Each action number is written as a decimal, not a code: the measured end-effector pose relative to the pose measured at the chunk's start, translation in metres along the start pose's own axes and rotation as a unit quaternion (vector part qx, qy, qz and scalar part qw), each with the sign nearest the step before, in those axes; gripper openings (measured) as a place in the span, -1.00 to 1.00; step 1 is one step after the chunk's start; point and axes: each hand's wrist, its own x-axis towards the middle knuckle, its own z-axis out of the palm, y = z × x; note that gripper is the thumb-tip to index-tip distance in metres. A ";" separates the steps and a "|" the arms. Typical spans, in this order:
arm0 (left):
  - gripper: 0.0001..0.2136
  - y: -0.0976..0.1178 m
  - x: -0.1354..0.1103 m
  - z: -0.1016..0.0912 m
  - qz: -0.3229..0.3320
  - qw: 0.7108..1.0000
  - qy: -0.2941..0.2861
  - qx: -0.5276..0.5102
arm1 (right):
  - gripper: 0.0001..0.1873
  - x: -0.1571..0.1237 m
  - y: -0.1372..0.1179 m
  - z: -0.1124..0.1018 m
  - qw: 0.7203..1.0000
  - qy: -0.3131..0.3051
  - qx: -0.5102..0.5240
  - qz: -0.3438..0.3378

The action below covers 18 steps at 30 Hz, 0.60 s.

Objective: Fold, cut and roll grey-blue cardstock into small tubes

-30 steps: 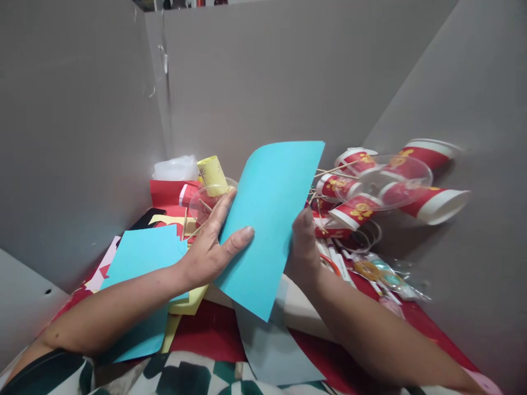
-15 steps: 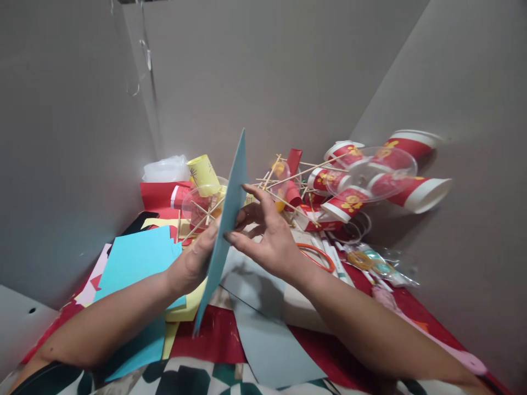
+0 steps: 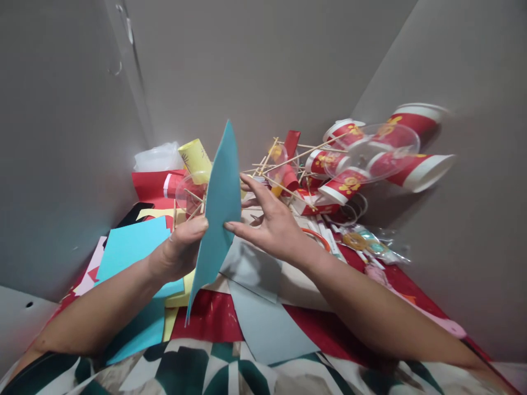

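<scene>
A light-blue sheet of paper [image 3: 220, 203] stands on edge in front of me, slightly bowed, with its lower corner toward me. Its lower tip shows two close edges, so it may be folded or doubled. My left hand [image 3: 181, 241] grips it from the left, thumb near its edge and the other fingers hidden behind it. At the right side, my right hand [image 3: 272, 225] has its thumb against the paper's face and its fingers reaching to the far edge, loosely around it. Below lie grey-blue sheets [image 3: 272, 334] on the table.
Bright blue sheets [image 3: 135, 247] lie at left, beside a yellow cup [image 3: 196, 159]. Behind are wooden sticks [image 3: 296, 156] and red-and-white paper cups [image 3: 415, 170] joined to a clear plastic disc [image 3: 395, 148]. Markers [image 3: 329, 236] and a plastic packet [image 3: 374, 244] lie at right. Grey panels enclose the table.
The blue paper has turned to show more of its face and bows more. My left hand has shifted left, its thumb now visible at the edge. My right fingers have spread wider.
</scene>
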 end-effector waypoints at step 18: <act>-0.58 -0.018 0.007 0.010 -0.042 0.987 -0.048 0.149 | 0.02 -0.018 0.005 -0.027 0.939 -0.125 0.304 0.103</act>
